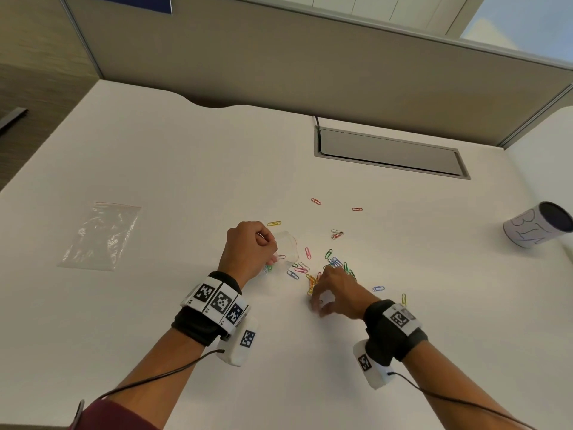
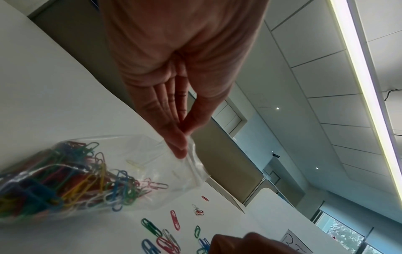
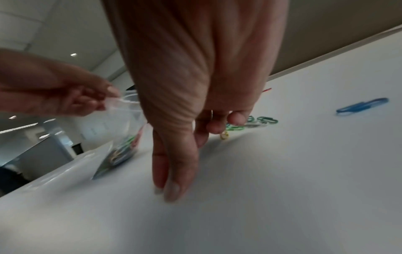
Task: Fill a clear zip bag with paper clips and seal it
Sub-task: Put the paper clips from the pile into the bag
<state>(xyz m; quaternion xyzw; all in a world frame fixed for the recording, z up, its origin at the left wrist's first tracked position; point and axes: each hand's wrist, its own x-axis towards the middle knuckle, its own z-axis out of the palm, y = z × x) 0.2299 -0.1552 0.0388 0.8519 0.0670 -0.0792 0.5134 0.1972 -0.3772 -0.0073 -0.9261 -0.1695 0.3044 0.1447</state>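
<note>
left hand (image 1: 248, 248) pinches zip bag (image 2: 139, 165) rim | right hand (image 1: 336, 294) over paper clips (image 1: 333, 262)

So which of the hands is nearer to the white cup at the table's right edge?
Right. The right hand is among the loose clips, well left of the white cup; the left hand, holding the bag, is further left.
</note>
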